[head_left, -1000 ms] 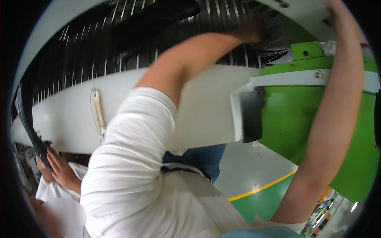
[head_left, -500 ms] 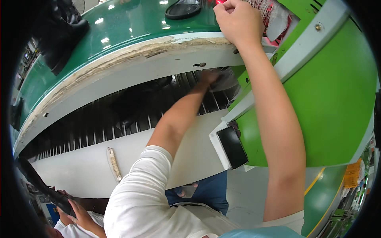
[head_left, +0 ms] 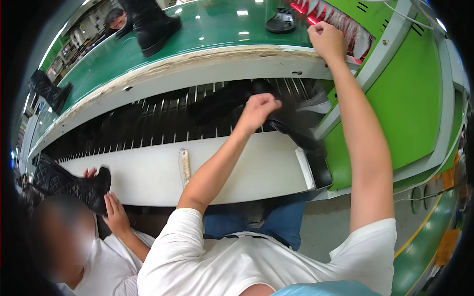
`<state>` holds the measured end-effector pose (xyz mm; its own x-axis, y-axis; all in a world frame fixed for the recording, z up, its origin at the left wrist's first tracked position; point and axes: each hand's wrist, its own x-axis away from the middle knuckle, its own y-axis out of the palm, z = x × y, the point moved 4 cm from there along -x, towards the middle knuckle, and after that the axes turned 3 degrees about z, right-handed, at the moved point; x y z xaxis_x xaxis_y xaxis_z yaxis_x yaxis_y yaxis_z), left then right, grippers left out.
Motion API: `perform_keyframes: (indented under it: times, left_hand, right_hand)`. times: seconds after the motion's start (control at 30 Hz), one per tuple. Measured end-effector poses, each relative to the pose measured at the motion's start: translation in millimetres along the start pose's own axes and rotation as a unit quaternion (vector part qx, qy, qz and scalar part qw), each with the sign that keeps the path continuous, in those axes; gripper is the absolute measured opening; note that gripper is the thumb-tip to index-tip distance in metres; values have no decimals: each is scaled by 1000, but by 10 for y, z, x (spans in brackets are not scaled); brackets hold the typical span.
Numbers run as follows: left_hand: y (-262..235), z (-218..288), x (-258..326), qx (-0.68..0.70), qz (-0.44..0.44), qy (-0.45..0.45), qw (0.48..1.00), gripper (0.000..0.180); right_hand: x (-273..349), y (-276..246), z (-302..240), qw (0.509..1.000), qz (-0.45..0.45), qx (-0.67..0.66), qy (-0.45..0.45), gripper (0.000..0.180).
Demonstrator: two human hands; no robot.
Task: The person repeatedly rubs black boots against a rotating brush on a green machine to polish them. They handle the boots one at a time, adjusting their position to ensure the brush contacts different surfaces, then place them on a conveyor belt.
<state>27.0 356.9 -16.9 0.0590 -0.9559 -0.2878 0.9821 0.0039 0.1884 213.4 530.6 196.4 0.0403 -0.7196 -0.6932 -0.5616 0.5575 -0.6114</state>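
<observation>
My left hand (head_left: 258,112) is raised over the dark slatted trough (head_left: 159,126), fingers curled together. A long black boot (head_left: 291,132), partly smeared by motion, lies just behind and below it, leaning toward the trough's right end. Whether the fingers pinch part of this boot or something else, I cannot make out. My right hand (head_left: 328,42) is closed near the right end of the green belt, beside a red-lit machine opening with a pale fringe (head_left: 353,30). What it holds, if anything, is hidden. A small black shoe (head_left: 281,21) stands on the belt left of it.
A tall black boot (head_left: 154,34) and another boot (head_left: 49,91) stand on the green belt (head_left: 212,27). A pale-handled tool (head_left: 185,165) rests on the white ledge (head_left: 237,165). At lower left, a co-worker holds a quilted boot (head_left: 74,185). Green machine panels (head_left: 395,113) rise at right.
My left hand has come up out of the trough toward me, and a black boot now shows beside it. My right hand stays by the opening. My view has shifted; the co-worker's boot is raised.
</observation>
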Motion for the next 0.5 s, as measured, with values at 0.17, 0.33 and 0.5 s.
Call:
perform_keyframes:
  times: [0.17, 0.33, 0.5]
  left_hand:
    - [125, 573, 529, -98, 40, 28, 994, 44]
    - [-113, 1225, 995, 91, 44, 67, 993, 34]
    - [-52, 1531, 1358, 60, 0, 22, 998, 31]
  right_hand:
    - [-2, 4, 11, 1000, 6, -24, -1, 36]
    - [-55, 90, 141, 999, 7, -49, 2, 34]
    - [-9, 54, 90, 992, 34, -111, -39, 38]
